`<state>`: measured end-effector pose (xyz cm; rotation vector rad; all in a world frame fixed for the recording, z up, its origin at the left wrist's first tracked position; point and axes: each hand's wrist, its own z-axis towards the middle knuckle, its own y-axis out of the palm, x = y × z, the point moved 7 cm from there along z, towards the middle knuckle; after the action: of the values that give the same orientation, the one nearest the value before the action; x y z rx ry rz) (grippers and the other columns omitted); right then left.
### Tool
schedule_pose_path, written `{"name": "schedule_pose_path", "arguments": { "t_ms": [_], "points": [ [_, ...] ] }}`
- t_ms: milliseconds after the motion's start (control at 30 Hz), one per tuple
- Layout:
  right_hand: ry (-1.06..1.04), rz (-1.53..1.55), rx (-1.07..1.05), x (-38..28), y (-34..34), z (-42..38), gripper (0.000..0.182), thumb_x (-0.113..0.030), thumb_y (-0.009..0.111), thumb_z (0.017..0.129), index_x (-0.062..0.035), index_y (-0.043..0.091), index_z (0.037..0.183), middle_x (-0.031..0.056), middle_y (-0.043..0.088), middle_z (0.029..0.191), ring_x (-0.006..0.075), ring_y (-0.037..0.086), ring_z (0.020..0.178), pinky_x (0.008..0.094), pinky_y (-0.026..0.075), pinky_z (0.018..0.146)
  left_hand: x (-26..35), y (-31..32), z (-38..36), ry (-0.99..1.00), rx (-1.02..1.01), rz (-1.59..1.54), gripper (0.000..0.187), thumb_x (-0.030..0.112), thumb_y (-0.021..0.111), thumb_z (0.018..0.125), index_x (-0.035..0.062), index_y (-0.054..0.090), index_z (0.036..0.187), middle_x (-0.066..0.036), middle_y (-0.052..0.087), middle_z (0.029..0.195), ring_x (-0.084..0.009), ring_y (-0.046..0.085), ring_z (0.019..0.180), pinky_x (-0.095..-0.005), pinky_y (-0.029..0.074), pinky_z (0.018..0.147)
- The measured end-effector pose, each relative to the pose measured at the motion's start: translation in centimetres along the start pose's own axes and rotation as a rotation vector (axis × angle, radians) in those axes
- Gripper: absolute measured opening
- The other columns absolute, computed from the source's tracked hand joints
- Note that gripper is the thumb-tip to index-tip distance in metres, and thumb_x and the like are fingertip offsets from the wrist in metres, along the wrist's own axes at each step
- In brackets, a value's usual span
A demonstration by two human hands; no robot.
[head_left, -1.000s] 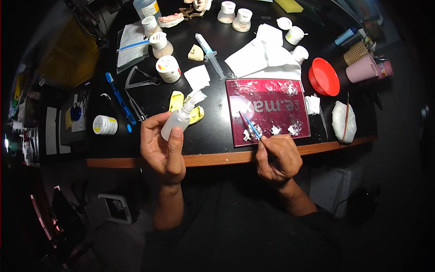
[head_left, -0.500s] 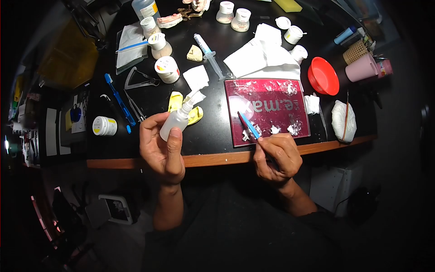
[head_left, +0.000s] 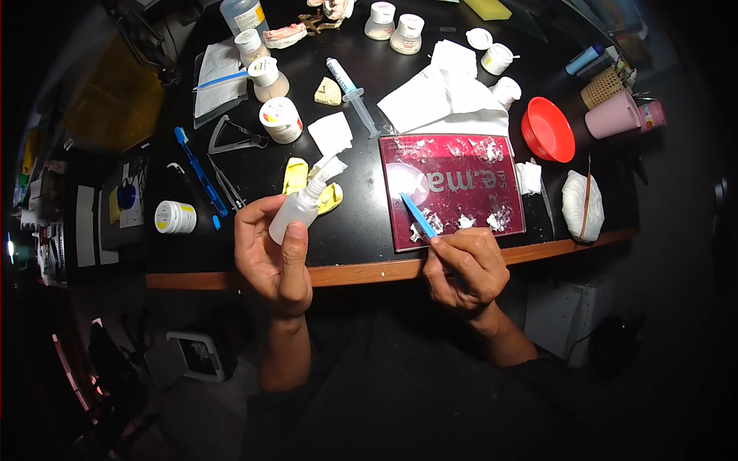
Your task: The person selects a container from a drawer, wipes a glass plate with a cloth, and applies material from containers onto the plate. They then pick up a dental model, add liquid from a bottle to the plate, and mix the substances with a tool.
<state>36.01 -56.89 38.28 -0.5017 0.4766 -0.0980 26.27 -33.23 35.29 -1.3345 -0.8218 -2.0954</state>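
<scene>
My left hand point(head_left: 275, 257) is closed around a translucent white squeeze bottle point(head_left: 292, 218) with a narrow nozzle, held tilted near the table's front edge. Between the fingers of my right hand point(head_left: 469, 269) is a slim blue spatula-like tool point(head_left: 417, 216). Its tip meets the left part of a dark red glass mixing slab point(head_left: 457, 160) printed "IPS e.max", at a pale round patch. Clumps of white paste point(head_left: 498, 220) dot the slab's edges. Behind the bottle lie yellow pieces point(head_left: 295, 177) and a folded white paper point(head_left: 330, 133).
A red bowl point(head_left: 547, 129), a white wrapped bundle point(head_left: 583, 206) with a brush on it and a pink cup point(head_left: 613, 115) stand right. White jars point(head_left: 281, 121), a syringe point(head_left: 351, 94), calipers point(head_left: 226, 157) and a blue toothbrush point(head_left: 199, 173) lie left. Paper towels point(head_left: 446, 94) lie behind the slab.
The blue tool's tip has shifted slightly left and down on the slab, along with my right hand. My left hand still holds the bottle in nearly the same place.
</scene>
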Motion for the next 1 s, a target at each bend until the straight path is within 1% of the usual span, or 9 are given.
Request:
{"name": "schedule_pose_path", "arguments": {
  "t_ms": [133,233,333,533,767,967,1000],
  "points": [
    [0.039,-0.025,0.057,0.46,-0.33,-0.55,0.022,0.009,0.079,0.075,-0.0008,0.076,0.095,0.0062,0.068,0.080,0.0208,0.063,0.068,0.0339,0.047,0.063,0.04,0.09,0.02,0.014,-0.002,-0.007,0.038,0.015,0.066,0.098,-0.0074,0.056,0.127,-0.012,0.062,0.106,-0.0102,0.051,0.087,-0.0253,0.041,0.079],
    [0.057,-0.038,0.036,0.52,-0.17,-0.61,0.019,0.008,0.078,0.077,-0.0013,0.074,0.094,0.0058,0.067,0.077,0.0203,0.062,0.065,0.0340,0.044,0.061,0.02,0.02,-0.03,0.002,-0.017,-0.008,0.038,0.015,0.066,0.098,-0.0076,0.056,0.127,-0.012,0.062,0.107,-0.0105,0.051,0.089,-0.0254,0.041,0.080],
    [0.018,-0.015,0.055,0.34,-0.13,-0.48,0.021,0.009,0.079,0.076,-0.0014,0.074,0.095,0.0048,0.067,0.076,0.0198,0.062,0.064,0.0334,0.043,0.061,0.05,0.05,-0.01,0.009,-0.008,-0.002,0.038,0.015,0.066,0.098,-0.0074,0.056,0.127,-0.012,0.062,0.106,-0.0101,0.050,0.088,-0.0254,0.041,0.079],
    [0.002,-0.018,0.026,0.13,-0.07,-0.09,0.025,0.008,0.079,0.074,-0.0020,0.076,0.096,0.0035,0.066,0.078,0.0190,0.062,0.067,0.0335,0.042,0.064,0.02,0.01,-0.02,0.011,-0.010,-0.006,0.037,0.014,0.066,0.098,-0.0071,0.057,0.126,-0.010,0.062,0.104,-0.0093,0.048,0.085,-0.0255,0.040,0.077],
    [0.001,-0.025,0.007,0.17,-0.13,-0.24,0.027,0.006,0.079,0.071,-0.0030,0.077,0.096,0.0028,0.068,0.081,0.0184,0.063,0.070,0.0336,0.042,0.066,-0.19,-0.13,-0.07,0.014,-0.016,-0.016,0.039,0.014,0.066,0.098,-0.0076,0.055,0.128,-0.012,0.062,0.107,-0.0109,0.052,0.090,-0.0256,0.042,0.080],
    [0.001,-0.033,0.018,0.17,-0.20,-0.32,0.027,0.006,0.079,0.071,-0.0034,0.078,0.096,0.0026,0.068,0.081,0.0181,0.063,0.070,0.0335,0.042,0.067,-0.21,-0.21,-0.09,0.016,-0.023,-0.014,0.038,0.013,0.066,0.098,-0.0078,0.055,0.128,-0.013,0.062,0.108,-0.0110,0.052,0.090,-0.0258,0.042,0.080],
    [0.000,-0.034,0.017,0.09,-0.23,-0.30,0.027,0.006,0.079,0.070,-0.0034,0.078,0.096,0.0025,0.068,0.081,0.0180,0.063,0.070,0.0334,0.042,0.067,-0.16,-0.22,-0.08,0.016,-0.012,-0.024,0.037,0.013,0.067,0.098,-0.0071,0.055,0.127,-0.011,0.062,0.106,-0.0096,0.052,0.088,-0.0241,0.042,0.079]
  ]
}}
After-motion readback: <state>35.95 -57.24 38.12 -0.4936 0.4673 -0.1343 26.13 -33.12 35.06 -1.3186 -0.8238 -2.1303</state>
